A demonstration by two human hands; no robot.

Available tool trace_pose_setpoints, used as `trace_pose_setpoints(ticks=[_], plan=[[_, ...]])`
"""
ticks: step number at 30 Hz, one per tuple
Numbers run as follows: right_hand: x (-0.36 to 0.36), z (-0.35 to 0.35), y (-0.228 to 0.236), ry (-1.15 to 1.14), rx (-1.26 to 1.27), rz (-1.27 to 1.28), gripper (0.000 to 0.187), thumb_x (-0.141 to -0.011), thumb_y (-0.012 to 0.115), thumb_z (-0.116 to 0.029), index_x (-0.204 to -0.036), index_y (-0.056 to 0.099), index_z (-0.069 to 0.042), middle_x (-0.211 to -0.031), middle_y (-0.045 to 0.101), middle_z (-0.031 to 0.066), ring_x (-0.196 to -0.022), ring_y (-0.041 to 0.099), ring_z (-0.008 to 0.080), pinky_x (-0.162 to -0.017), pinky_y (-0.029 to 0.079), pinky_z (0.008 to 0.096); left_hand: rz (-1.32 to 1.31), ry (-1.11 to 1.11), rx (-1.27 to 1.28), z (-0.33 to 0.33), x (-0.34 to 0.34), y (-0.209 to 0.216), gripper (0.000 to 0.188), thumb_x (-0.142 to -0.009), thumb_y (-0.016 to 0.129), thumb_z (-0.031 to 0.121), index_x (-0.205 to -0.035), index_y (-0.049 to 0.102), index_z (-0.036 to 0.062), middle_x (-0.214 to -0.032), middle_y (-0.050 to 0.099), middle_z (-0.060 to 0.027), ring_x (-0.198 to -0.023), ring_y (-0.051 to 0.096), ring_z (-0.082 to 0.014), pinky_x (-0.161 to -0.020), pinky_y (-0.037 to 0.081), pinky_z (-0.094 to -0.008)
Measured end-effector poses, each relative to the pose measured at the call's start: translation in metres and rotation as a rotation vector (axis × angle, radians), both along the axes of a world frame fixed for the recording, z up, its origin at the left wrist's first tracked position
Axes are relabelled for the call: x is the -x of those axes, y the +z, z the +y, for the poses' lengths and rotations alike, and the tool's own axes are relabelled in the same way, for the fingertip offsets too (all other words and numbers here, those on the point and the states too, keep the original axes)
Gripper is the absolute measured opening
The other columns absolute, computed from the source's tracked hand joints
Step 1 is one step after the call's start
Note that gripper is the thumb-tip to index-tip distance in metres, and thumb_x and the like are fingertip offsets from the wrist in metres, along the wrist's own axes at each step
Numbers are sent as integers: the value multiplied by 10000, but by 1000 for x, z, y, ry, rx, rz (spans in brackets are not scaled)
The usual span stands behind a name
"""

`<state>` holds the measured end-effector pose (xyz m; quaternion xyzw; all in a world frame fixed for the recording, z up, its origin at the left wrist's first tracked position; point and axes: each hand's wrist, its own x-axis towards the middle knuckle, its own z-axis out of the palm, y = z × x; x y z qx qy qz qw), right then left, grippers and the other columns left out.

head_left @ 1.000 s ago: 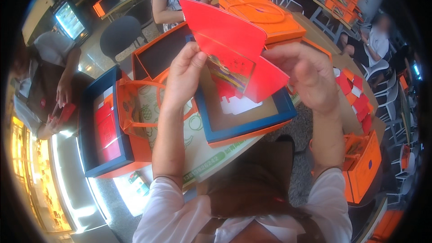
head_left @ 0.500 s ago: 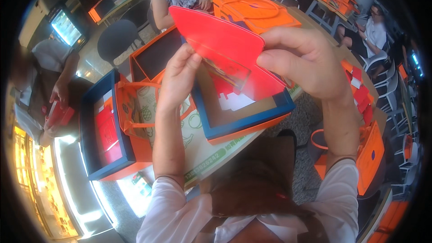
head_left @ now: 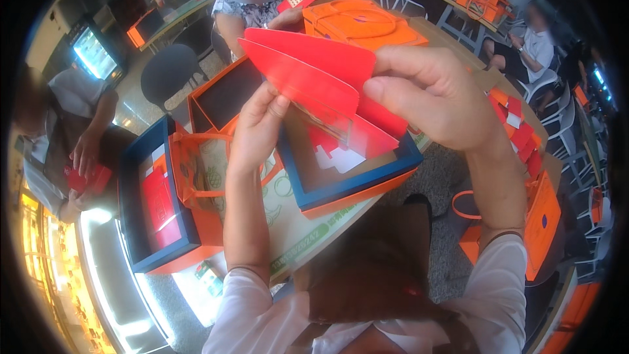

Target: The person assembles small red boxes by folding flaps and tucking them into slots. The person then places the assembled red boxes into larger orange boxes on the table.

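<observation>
1. Far left, a co-worker in a brown apron (head_left: pixel 46 131) has a small red packet (head_left: pixel 98 178) between both hands.
2. Next along, a blue-rimmed orange box (head_left: pixel 167 255) stands tilted in view, red packets (head_left: pixel 159 206) lying inside, an orange handle (head_left: pixel 203 193) looping at its right side.
3. Here's the left hand (head_left: pixel 257 124), thumb and fingers closed in a pinch on the lower left edge of the red folder (head_left: pixel 308 78).
4. And the folder itself, centre stage! It's up in the air between both hands, its leaves spread apart, above a second blue-rimmed box (head_left: pixel 357 188) with red and white pieces (head_left: pixel 341 160) inside.
5. Behind it sits a bright orange box (head_left: pixel 354 23) with a handle on top.
6. The right hand (head_left: pixel 436 95) comes in from the other side, thumb and forefinger gripping the folder's right edge.
7. Over to the right, a heap of red, orange and white pieces (head_left: pixel 516 132), and lower down an orange bag (head_left: pixel 542 226), near the right forearm.
</observation>
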<state>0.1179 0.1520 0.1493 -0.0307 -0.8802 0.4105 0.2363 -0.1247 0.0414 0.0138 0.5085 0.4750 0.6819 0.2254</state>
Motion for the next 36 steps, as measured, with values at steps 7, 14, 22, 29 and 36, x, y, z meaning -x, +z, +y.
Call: trace_pose_setpoints(ticks=[7, 14, 22, 29, 36], plan=[[5, 11, -3, -266, -308, 165, 261, -921, 612, -103, -1149, 616, 24, -835, 704, 181, -718, 693, 264, -674, 537, 363, 141, 168, -57, 2, -13, 1, 154, -1071, 528, 106, -1102, 656, 27, -973, 624, 24, -908, 537, -67, -840, 451, -235], [-2, 7, 2, -245, -253, -6, 259, -909, 646, -99, -1134, 633, 30, -809, 716, 183, -689, 701, 252, -638, 535, 361, 174, 178, -59, 6, -19, 2, 154, -1068, 533, 114, -1116, 646, 21, -968, 648, -8, -914, 585, -86, -851, 485, -257], [21, 27, 20, -281, -146, -45, 222, -877, 554, -107, -969, 679, 53, -808, 719, 153, -725, 704, 204, -652, 528, 345, 576, 461, -180, -3, -48, 18, 849, -864, 804, 310, -1528, 358, 26, -1464, 491, -173, -1348, 492, -256, -1099, 423, -389], [49, -2, 13, -330, -158, -55, 241, -877, 551, -137, -930, 655, 75, -743, 660, 193, -686, 674, 276, -686, 523, 386, 651, 393, -91, -14, -85, 21, 1229, -708, 936, 291, -1609, 151, 4, -1547, 407, -247, -1384, 472, -367, -1115, 425, -445], [53, -8, 12, -330, -207, -84, 258, -890, 545, -153, -964, 657, 68, -772, 669, 207, -702, 677, 310, -692, 532, 398, 500, 394, -160, -15, -79, 22, 837, -863, 721, 17, -1576, 283, 13, -1454, 526, -242, -1224, 616, -307, -1033, 502, -393]])
